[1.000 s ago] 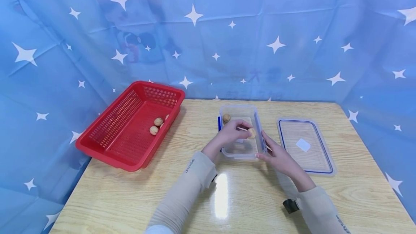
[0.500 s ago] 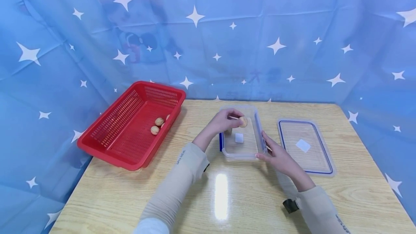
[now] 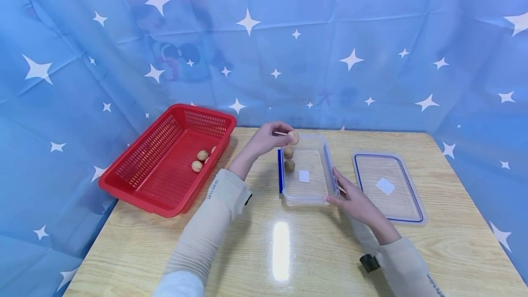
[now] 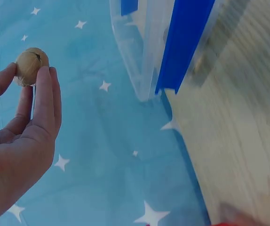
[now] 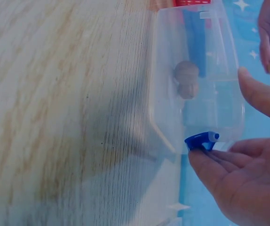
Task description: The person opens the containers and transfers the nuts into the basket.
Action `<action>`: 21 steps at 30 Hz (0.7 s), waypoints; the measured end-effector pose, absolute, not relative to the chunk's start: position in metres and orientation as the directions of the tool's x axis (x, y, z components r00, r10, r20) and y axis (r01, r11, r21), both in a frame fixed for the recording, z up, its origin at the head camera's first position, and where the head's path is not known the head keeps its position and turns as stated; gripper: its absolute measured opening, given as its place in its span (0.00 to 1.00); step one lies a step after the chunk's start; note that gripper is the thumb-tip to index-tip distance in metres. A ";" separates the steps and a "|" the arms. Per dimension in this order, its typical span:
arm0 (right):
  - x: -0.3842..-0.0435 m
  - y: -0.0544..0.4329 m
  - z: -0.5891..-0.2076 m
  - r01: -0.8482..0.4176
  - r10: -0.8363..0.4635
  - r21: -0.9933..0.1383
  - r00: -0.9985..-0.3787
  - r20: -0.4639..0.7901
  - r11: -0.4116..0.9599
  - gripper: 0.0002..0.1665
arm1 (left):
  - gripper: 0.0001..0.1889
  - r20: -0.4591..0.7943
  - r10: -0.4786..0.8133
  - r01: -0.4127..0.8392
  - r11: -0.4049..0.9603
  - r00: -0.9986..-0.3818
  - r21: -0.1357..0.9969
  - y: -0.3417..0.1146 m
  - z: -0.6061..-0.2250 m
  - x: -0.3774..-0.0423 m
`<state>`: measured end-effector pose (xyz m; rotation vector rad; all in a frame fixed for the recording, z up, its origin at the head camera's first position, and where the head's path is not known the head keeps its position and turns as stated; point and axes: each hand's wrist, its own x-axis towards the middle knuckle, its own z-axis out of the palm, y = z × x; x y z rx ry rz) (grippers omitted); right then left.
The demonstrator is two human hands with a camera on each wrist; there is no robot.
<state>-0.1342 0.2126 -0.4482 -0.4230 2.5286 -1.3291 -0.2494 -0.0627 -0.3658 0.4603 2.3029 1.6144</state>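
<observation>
My left hand [image 3: 268, 139] pinches a walnut [image 3: 293, 138] between thumb and fingertips, above the back left corner of a clear plastic container [image 3: 307, 196]. In the left wrist view the walnut [image 4: 31, 66] shows its seam, raised beside the container's blue latch [image 4: 184, 44]. Two walnuts [image 3: 289, 165] lie along the container's left wall inside. My right hand [image 3: 352, 198] holds the container by its right side near the front corner. In the right wrist view its thumb is at the container wall and its fingers touch a blue latch [image 5: 202, 140].
A red perforated basket [image 3: 165, 205] stands at the left with several walnuts [image 3: 197, 166] at its right side. The container's lid [image 3: 389, 187], with a blue seal, lies flat to the right. A blue star-patterned curtain [image 3: 264, 49] hangs behind the wooden table [image 3: 247, 260].
My left hand has moved left and back with the walnut, from over the container's middle to its back left corner, uncovering two walnuts inside. My right hand has stayed on the container.
</observation>
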 end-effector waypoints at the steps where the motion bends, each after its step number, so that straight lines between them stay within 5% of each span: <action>1: -0.134 0.213 -0.448 -0.137 -0.367 -0.829 -0.926 -0.087 0.542 0.52 | 0.18 -0.054 0.415 0.090 0.319 -0.908 0.944 -0.065 -0.364 -0.250; 21: -0.133 0.212 -0.447 -0.129 -0.361 -0.827 -0.928 -0.093 0.547 0.52 | 0.19 -0.044 0.260 0.043 0.320 -0.965 0.946 -0.124 -0.325 -0.256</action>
